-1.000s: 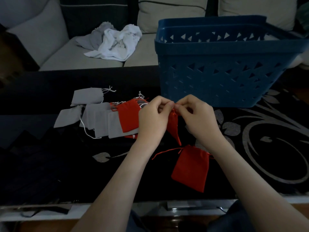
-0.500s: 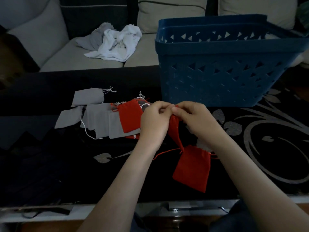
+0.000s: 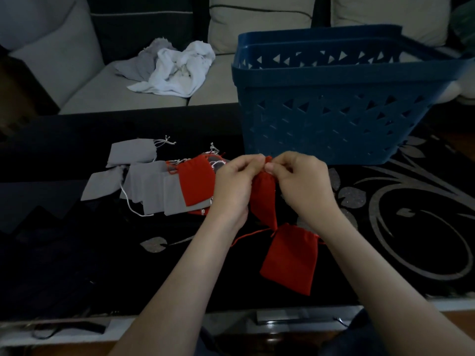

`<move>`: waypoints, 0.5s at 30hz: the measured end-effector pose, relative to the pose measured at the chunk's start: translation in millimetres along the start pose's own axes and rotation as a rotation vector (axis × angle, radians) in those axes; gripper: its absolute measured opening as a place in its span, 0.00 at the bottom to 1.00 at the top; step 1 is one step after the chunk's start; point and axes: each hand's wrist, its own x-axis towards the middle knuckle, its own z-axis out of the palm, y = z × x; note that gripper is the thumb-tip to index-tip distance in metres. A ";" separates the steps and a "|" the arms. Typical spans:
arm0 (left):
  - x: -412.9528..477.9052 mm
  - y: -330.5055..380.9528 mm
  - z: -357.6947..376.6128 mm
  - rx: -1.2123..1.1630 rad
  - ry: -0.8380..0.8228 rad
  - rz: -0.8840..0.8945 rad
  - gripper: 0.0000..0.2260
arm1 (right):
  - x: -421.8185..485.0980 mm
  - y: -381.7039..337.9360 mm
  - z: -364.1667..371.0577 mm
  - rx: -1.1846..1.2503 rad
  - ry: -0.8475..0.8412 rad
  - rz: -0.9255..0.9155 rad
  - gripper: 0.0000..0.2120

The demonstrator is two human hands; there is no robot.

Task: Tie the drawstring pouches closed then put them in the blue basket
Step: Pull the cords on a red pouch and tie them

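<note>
– Reporting near to far: what lies closest?
– I log a loose red pouch (image 3: 289,258) flat on the black table (image 3: 77,253), lower centre. Above it, the left hand (image 3: 234,183) and right hand (image 3: 300,181) both pinch the neck of a held red pouch (image 3: 263,199) hanging between them.
– Beyond?
– A pouch pile (image 3: 154,191), grey and red, centre left; the blue basket (image 3: 334,119) upper right.

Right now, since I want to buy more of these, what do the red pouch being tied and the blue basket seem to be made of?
The held red pouch looks like soft matte woven cloth, possibly cotton: it hangs limp and folds to a point. The blue basket looks like moulded plastic, dull finish: stiff walls pierced with neat triangles, thick rim.
</note>
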 end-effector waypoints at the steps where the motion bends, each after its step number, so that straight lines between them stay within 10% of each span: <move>1: 0.6 1.1 -0.4 -0.036 -0.014 -0.012 0.05 | -0.8 0.0 0.9 -0.006 0.012 -0.023 0.06; 15: 9.0 7.4 -14.7 -0.119 -0.377 0.038 0.05 | 5.0 0.5 -17.5 0.715 -0.428 0.263 0.10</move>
